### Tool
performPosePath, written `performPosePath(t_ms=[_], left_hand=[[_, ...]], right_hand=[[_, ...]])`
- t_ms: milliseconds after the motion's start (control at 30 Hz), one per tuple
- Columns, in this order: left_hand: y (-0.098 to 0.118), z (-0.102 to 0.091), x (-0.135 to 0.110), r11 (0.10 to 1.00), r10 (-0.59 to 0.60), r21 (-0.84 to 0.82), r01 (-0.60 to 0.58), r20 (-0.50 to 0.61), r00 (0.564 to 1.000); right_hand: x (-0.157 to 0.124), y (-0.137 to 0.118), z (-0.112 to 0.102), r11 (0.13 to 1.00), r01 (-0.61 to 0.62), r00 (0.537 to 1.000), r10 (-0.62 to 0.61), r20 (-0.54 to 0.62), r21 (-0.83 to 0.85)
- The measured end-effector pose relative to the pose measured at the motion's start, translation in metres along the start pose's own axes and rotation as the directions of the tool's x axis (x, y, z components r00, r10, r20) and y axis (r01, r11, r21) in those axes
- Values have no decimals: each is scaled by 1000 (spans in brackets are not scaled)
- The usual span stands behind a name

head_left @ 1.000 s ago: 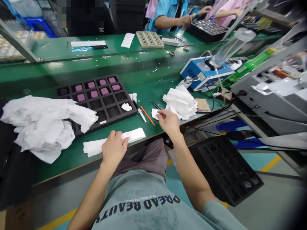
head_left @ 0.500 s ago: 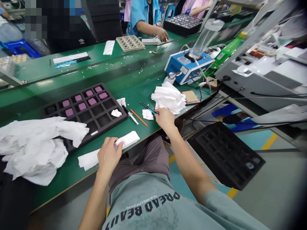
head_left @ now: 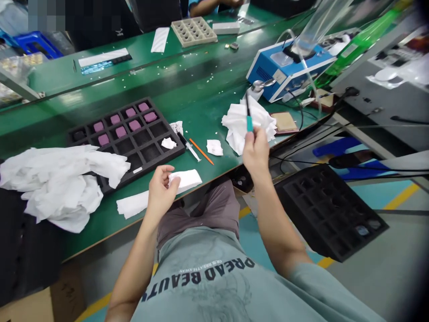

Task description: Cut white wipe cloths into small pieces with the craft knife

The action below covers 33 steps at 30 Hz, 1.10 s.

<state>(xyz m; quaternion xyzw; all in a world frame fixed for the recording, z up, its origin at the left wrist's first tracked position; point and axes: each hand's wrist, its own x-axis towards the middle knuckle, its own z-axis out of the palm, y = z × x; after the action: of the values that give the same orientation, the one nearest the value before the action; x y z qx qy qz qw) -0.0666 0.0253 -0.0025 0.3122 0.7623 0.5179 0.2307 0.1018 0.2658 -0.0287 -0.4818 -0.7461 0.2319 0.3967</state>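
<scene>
My right hand (head_left: 255, 151) is raised above the table edge, pinching a thin black tool with a teal grip (head_left: 248, 115) that points upward. My left hand (head_left: 161, 188) rests at the near table edge with its fingers curled loosely on a folded white wipe (head_left: 157, 193). A black foam tray (head_left: 126, 139) with several pink blocks in its far cells lies on the green table beyond my left hand. A syringe (head_left: 189, 146) and an orange stick (head_left: 201, 151) lie between the tray and a small white scrap (head_left: 214, 147).
A crumpled white cloth heap (head_left: 60, 178) covers the table's left end. Another wad of white wipes (head_left: 244, 121) sits near a blue machine (head_left: 284, 71). A second black tray (head_left: 330, 210) lies on the floor at right. A beige tray (head_left: 194, 30) stands on the far bench.
My right hand picked the teal-handled tool off the table and lifted it upright. My left hand loosened on the folded wipe. The camera view tilted down.
</scene>
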Motion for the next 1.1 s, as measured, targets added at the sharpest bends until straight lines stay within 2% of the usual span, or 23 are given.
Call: performPosePath(t_ms=[100,167,200,267,333,400,433,500,600,700,800,933,1000,1100], left_hand=[[10,4,9,989,5,-147,0,33,999],[16,5,12,987,20,-158,-15,33,999],[18,6,13,988,26,-153,-21,34,999],[22,7,15,990,36,-135,-30,39,999],[24,9,15,992,45,-116,-39,51,998],[25,11,14,993,55,-105,-48,61,997],[26,11,12,993,56,-104,-49,63,996],[27,11,8,993,54,-107,-48,55,997],[27,4,-2,994,39,-102,-37,17,999],[16,-6,-13,995,-11,-97,9,-27,1000],[-5,-15,-19,998,-58,-27,56,-49,997],[-30,-19,-20,960,-1,279,21,-71,997],[-33,-19,-20,921,36,390,-17,-42,998],[-31,-18,-21,887,63,459,-48,-17,998]], right_hand=[[-31,2,-36,997,-53,997,49,61,62],[-67,-1,-58,979,-134,975,103,197,153],[-87,-3,-67,961,-192,946,128,297,199],[-128,-9,-80,925,-292,850,134,510,244],[-161,-19,-83,916,-332,723,94,685,224],[-180,-31,-75,923,-325,613,42,789,204],[-185,-37,-68,925,-322,574,21,818,202],[-187,-47,-49,910,-358,526,13,850,208],[-179,-52,-25,827,-512,517,79,852,234],[-173,-48,-14,753,-603,552,155,820,263],[-175,-42,-13,749,-606,589,195,784,269],[-181,-38,-13,782,-571,605,196,772,250],[-183,-38,-11,792,-560,610,195,768,244],[-185,-38,-10,822,-521,630,191,752,228]])
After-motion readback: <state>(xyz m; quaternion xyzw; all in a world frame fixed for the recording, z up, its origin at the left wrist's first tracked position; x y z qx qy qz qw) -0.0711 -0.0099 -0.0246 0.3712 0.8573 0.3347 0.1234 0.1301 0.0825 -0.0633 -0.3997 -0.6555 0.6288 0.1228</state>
